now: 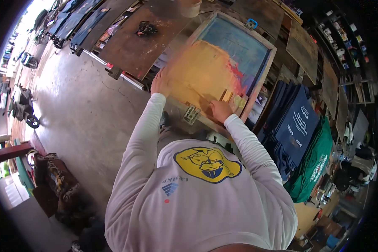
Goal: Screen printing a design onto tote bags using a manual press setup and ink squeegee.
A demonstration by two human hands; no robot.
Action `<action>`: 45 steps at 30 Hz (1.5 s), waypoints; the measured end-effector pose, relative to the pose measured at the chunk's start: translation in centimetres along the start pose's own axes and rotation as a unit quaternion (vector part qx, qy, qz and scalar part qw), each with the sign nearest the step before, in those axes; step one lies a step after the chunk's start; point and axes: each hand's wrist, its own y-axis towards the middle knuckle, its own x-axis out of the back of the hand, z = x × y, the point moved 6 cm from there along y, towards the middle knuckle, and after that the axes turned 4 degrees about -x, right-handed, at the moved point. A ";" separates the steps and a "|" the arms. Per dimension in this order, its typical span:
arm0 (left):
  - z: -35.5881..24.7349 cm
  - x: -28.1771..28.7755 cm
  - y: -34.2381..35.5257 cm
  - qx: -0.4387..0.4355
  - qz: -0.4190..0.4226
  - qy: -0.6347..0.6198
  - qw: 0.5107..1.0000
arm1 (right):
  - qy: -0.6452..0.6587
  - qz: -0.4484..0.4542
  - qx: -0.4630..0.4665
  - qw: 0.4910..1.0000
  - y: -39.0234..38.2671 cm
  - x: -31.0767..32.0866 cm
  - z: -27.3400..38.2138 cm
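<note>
A wooden-framed printing screen [268,45] lies tilted on the work table, its blue mesh smeared with yellow-orange and red ink. My left hand [160,82] lies flat on the frame's left edge, fingers spread. My right hand [219,110] grips a wooden squeegee [236,101] at the screen's near corner, its blade down in the ink. Both arms wear white long sleeves. What lies under the screen is hidden.
Brown print boards [134,48] run along the table to the left, one with a dark bundle [146,28] on it. Stacks of navy [297,122] and green [316,161] cloth lie at right. Shelves [344,38] stand beyond. Motorbikes [23,106] stand on the concrete floor [84,113].
</note>
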 end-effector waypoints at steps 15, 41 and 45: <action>-0.6 0.7 -0.1 0.027 -0.005 -0.010 1.000 | -0.028 -0.013 -0.011 0.999 0.7 -0.2 -0.3; -0.9 1.0 0.0 0.020 0.001 -0.016 1.000 | -0.037 -0.013 -0.039 0.998 2.7 -0.9 0.9; -0.9 1.2 0.0 0.012 -0.002 -0.017 1.000 | -0.052 0.042 -0.003 0.998 2.1 -1.4 1.4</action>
